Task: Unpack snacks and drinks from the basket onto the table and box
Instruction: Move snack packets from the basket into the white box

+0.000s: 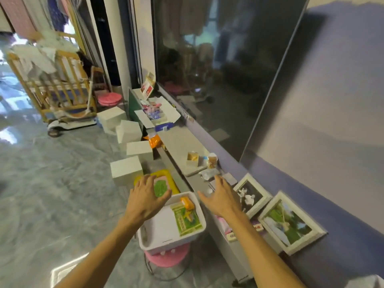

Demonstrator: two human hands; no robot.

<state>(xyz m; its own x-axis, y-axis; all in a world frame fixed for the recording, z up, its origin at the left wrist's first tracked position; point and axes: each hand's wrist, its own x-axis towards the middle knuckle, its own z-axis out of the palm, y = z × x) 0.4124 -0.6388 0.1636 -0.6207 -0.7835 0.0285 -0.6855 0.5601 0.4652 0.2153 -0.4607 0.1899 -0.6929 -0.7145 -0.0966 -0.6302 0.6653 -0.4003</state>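
We are gripping a yellow snack packet (166, 175) with a pink and green face in our left hand (143, 196), fingers curling over its near side and the thumb pressing at its lower right corner. The packet is sitting just beyond the far rim of the white basket (172, 244) and just beside a white box (126, 170) on the floor; whether it is resting on anything, we cannot tell.

The basket is standing on a pink stool (168, 258). Inside it, a green packet (188, 220) is lying flat, an orange packet (187, 202) is leaning at the far end, and a white pack (164, 227) is lying to the left.

Our right hand (220, 198) is hovering to the right of the basket, over the near part of the low grey table (180, 142), with its fingers spread apart and holding nothing.

Farther along the table, a small open box (193, 159) is standing next to a wrapped snack (212, 160), and an orange bag (154, 141) is hanging over the table's left edge. Two white picture frames (291, 223) are leaning against the wall to our right, below a large dark screen (218, 69).
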